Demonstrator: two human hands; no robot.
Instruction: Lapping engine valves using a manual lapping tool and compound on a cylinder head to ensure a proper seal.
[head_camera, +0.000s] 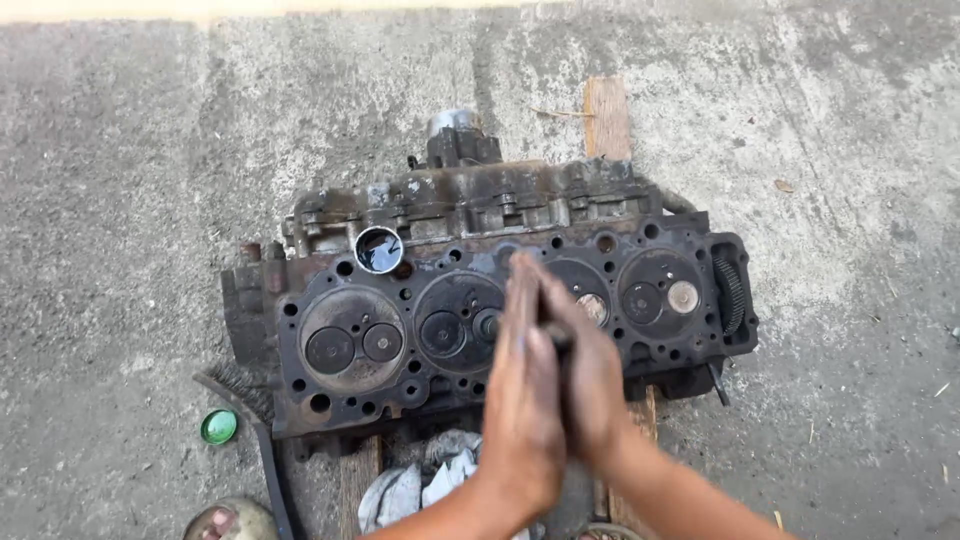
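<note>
Head view: left hand (522, 385) and right hand (588, 385) press flat together, palms clamping a thin dark rod (556, 336) upright over the greasy cylinder head (350, 290), fingers straight.

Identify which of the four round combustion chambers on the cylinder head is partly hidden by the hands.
The third chamber from the left: the pressed-together hands cover its left part, while the other three show fully.

bare hands, bare forearms, no gloves on show
left hand (522, 400) and right hand (590, 385) are smeared with dark grease, and there are no sleeves, rings or watch anywhere along either arm.
</note>
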